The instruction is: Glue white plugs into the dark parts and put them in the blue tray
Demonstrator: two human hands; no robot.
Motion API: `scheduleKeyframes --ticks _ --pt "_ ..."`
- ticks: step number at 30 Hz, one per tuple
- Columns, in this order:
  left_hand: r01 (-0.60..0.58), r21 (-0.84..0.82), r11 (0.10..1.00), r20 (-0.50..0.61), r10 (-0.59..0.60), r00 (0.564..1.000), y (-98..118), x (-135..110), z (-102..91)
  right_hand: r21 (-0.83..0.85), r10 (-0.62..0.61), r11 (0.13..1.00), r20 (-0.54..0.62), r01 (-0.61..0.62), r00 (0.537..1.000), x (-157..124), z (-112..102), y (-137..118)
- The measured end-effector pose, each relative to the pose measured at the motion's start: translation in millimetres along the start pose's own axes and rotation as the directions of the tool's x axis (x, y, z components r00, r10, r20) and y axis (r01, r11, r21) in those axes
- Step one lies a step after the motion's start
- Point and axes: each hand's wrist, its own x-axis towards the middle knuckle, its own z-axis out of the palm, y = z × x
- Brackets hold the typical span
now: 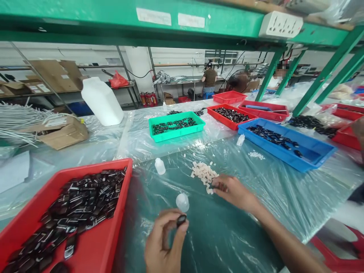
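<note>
My left hand (pixel 167 239) pinches a small glossy black plastic part (pixel 181 220) between thumb and forefinger, low in the middle of the view. Just beyond it stands a translucent white round bottle or cap (pixel 182 202). At the edge of a pile of small cream-coloured pieces (pixel 202 172), my right hand (pixel 231 189) has its thumb and fingers drawn together. What lies between those fingertips, if anything, is too small to make out. Many similar dark parts (pixel 88 197) fill the large red tray (pixel 121 212) on the left.
A small white bottle (pixel 159 166) stands left of the pile, another (pixel 240 140) near the blue tray (pixel 301 163). Beyond are a green tray (pixel 176 135) and a red tray (pixel 224 122) of dark parts. A white jug (pixel 102 102) stands back left. A green shelf beam (pixel 113 19) crosses overhead.
</note>
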Motion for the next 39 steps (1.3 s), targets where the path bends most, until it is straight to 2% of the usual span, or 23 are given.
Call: scheduleKeyframes --ticks 3,6,11,14,19,23,26,31,35,39 --pt "0.063 -0.02 0.998 0.078 -0.061 0.995 -5.2 -13.6 7.5 -0.08 0.044 0.996 -0.001 -0.044 0.999 -11.9 17.9 2.9" --pt "0.105 -0.022 0.994 0.16 -0.1 0.982 -7.5 -21.1 10.1 -0.091 0.047 0.995 -0.012 -0.047 0.999 -14.9 29.0 -0.6" --pt "0.145 -0.016 0.989 0.272 -0.135 0.953 -3.1 -23.2 8.6 -0.01 0.016 1.0 -0.046 -0.016 0.999 -10.8 27.5 -1.1" --pt "0.151 -0.022 0.988 0.326 -0.136 0.936 0.8 -21.5 8.6 0.104 0.007 0.995 -0.114 0.005 0.994 -21.3 22.3 -5.1" --pt "0.165 -0.041 0.985 0.406 -0.135 0.904 6.2 -22.1 10.1 0.346 -0.02 0.933 -0.238 0.104 0.971 -66.8 19.7 -42.6" --pt "0.186 -0.053 0.981 0.435 -0.145 0.889 10.2 -25.1 10.0 0.425 -0.029 0.89 -0.308 0.165 0.951 -95.3 33.3 -80.2" --pt "0.196 -0.063 0.979 0.436 -0.15 0.887 12.7 -25.0 9.0 0.404 -0.058 0.888 -0.371 0.218 0.927 -101.3 46.7 -94.0" --pt "0.203 -0.098 0.974 0.431 -0.142 0.891 13.2 -23.5 8.6 0.284 -0.145 0.913 -0.449 0.294 0.882 -102.5 57.4 -96.0" --pt "0.196 -0.102 0.975 0.426 -0.136 0.895 11.5 -25.1 9.1 0.153 -0.223 0.937 -0.43 0.314 0.875 -108.7 54.6 -95.6" --pt "0.169 -0.08 0.982 0.429 -0.119 0.895 12.2 -27.2 8.5 0.041 -0.262 0.955 -0.352 0.294 0.899 -115.5 45.8 -99.0"
